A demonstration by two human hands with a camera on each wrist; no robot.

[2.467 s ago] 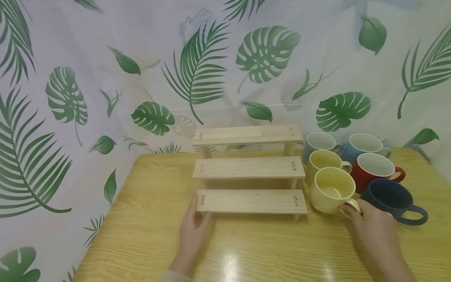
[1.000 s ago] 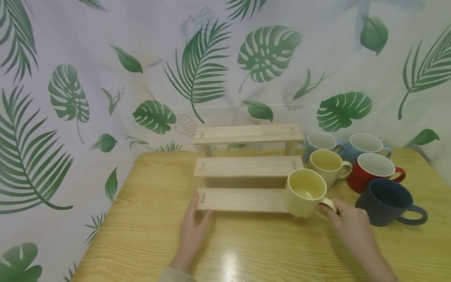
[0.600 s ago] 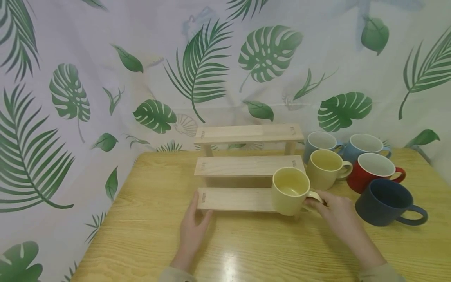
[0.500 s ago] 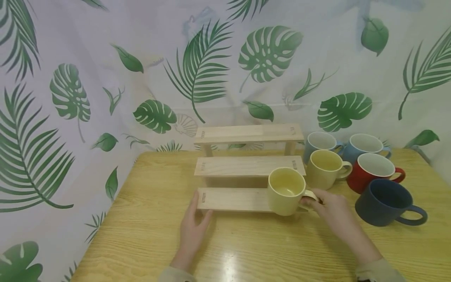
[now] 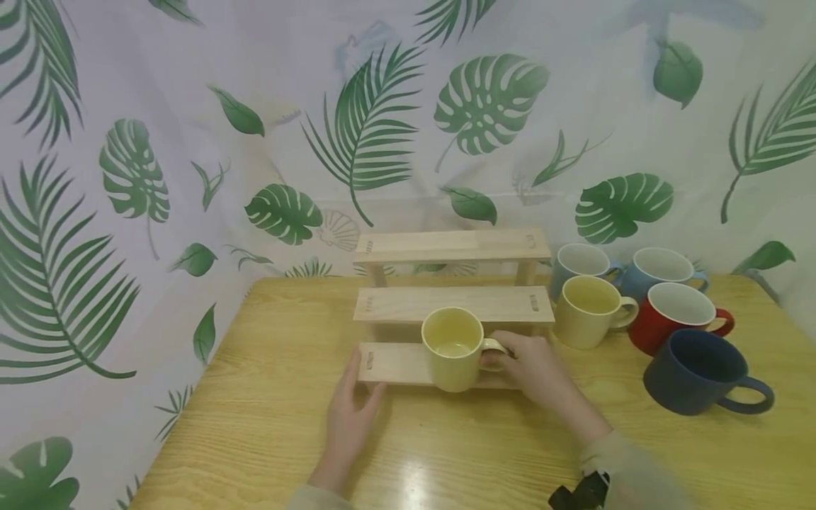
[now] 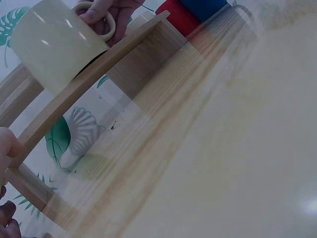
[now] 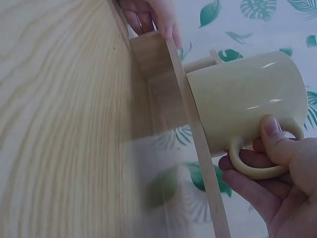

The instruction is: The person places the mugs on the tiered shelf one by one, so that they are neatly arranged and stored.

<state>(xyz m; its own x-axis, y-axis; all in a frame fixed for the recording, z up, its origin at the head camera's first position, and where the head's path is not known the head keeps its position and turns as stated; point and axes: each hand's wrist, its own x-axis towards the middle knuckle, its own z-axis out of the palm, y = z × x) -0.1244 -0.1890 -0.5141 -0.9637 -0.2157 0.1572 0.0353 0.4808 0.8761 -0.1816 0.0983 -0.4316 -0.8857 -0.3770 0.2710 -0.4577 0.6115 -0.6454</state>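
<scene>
A pale yellow mug (image 5: 454, 354) stands upright at the lowest step of a three-tier wooden rack (image 5: 395, 363). My right hand (image 5: 532, 368) pinches its handle from the right, thumb on top in the right wrist view, where the mug (image 7: 247, 99) is at the board's front edge (image 7: 200, 144). Whether its base fully rests on the board is hard to tell. My left hand (image 5: 353, 418) touches the left end of the lowest step, thumb in front and fingers at the side. The left wrist view shows the mug (image 6: 54, 42) over the board, with the right hand (image 6: 111, 15) at its handle.
Right of the rack stand a second yellow mug (image 5: 583, 322), a red mug (image 5: 656, 326), a dark blue mug (image 5: 688, 382) and two light blue mugs (image 5: 644, 283) behind. A leaf-printed cloth (image 5: 395, 205) hangs behind the wooden table (image 5: 255, 425).
My right hand has carried the yellow mug leftwards from beside the other mugs to the middle of the lowest step. My left hand has stayed at the rack's left end.
</scene>
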